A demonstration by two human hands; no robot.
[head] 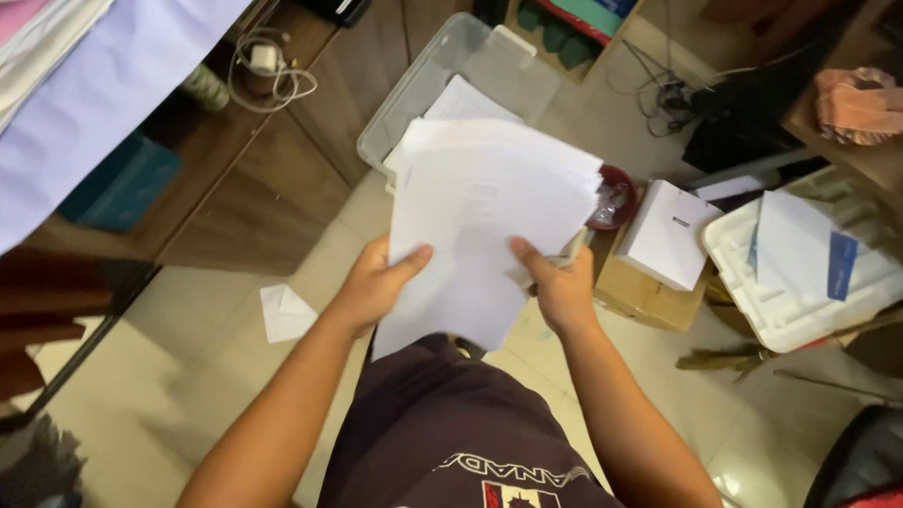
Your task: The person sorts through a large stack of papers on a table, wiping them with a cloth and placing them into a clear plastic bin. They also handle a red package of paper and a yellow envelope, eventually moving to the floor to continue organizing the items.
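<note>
While we stand over the floor, both hands hold one loose stack of papers (480, 223) out in front of the chest. Our left hand (373, 285) grips the stack's left edge, thumb laid flat on the top sheet and the fingers hidden underneath. Our right hand (561, 285) pinches the lower right edge, thumb on top; how its other fingers sit under the sheets we cannot tell. The sheets are not squared up: they fan out toward the upper right, away from both thumbs.

Beyond the hands a clear bin (465, 68) sits on the floor with more paper in it. Right of the right hand are a small white box (668, 234) on a carton (643, 292), and further right a white lid (808, 292) bearing an envelope. Left of the left hand a single scrap (285, 312) lies on the tiles.

We judge the risk to be slipping: the grip holds only the near edges, so the fanned far sheets could slide out and scatter if either thumb eases or the stack tips.
</note>
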